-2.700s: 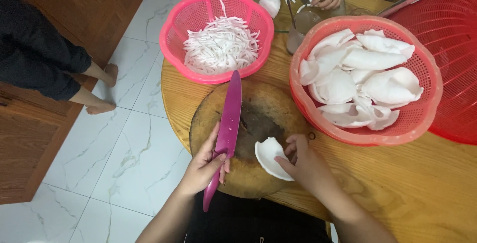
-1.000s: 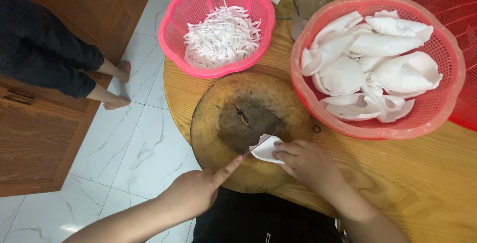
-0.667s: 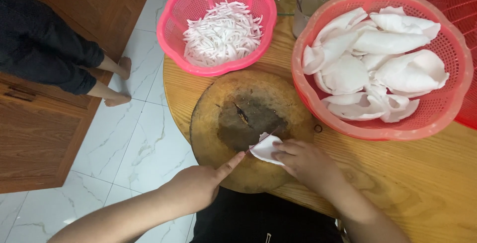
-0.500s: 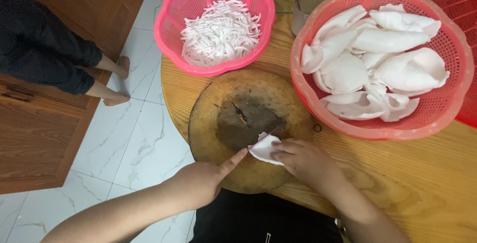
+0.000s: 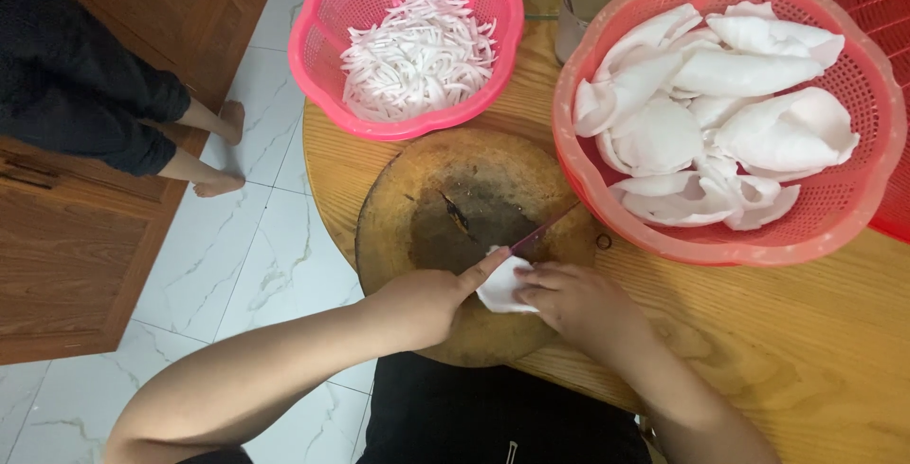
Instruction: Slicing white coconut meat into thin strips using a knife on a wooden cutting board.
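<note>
The left hand (image 5: 427,298) is clenched around the handle of a pink knife (image 5: 542,231), forefinger laid along its spine; the handle is wholly buried in the fist and only a thin edge-on sliver of blade shows. The blade slants over a white coconut piece (image 5: 500,289) lying at the near right edge of the round wooden chopping block (image 5: 445,208). The right hand (image 5: 578,303) presses on that piece with bent fingers close together, hiding its right side. Beyond the block, a pink basket (image 5: 322,28) holds thin white shreds, and a larger red basket (image 5: 853,208) holds whole white slabs. At the left, 2 bare feet (image 5: 220,151) of another person stand on the tiled floor, body cut off by the frame.
</note>
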